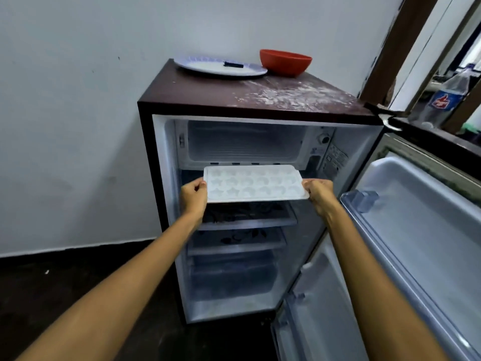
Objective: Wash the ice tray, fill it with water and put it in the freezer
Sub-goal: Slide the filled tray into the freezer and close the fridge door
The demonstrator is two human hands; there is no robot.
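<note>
My two bare forearms reach forward toward the open fridge (166, 178). My left hand (194, 195) pinches the left short edge of the white ice tray (253, 185), thumb on top and fingers curled under; my right hand (318, 191) grips the right short edge the same way. I hold the tray level in front of the fridge's opening, just below the freezer compartment (244, 143) and above the upper glass shelf (250, 217). I cannot tell whether its moulded star and crescent cells hold water. Lower in the fridge sit a second shelf (236, 242) and a drawer (231, 278). The fridge door (416, 230) stands swung open to the right of the fridge. On the fridge's floury top rest a plate (205, 66) and, beside it, a red bowl (285, 62).
</note>
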